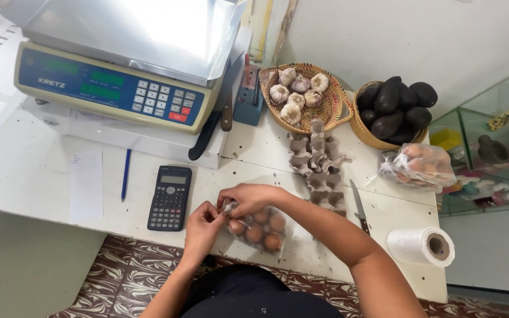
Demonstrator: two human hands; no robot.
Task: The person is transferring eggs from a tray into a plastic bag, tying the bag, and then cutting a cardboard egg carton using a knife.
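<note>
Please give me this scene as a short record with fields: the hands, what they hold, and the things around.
left hand: pinches the bag's neck
right hand: grips the same neck
bag of eggs: clear plastic, brown eggs, on the counter
left of it: calculator, pen
behind: egg carton, scale
right: knife, plastic roll

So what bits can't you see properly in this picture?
- Head view: the neck of the clear bag of eggs is hidden by the left hand and right hand.
- The scale is cut off by the top edge.
- The knife handle is hidden under the forearm.
- The shelf items behind the glass are blurred.
</note>
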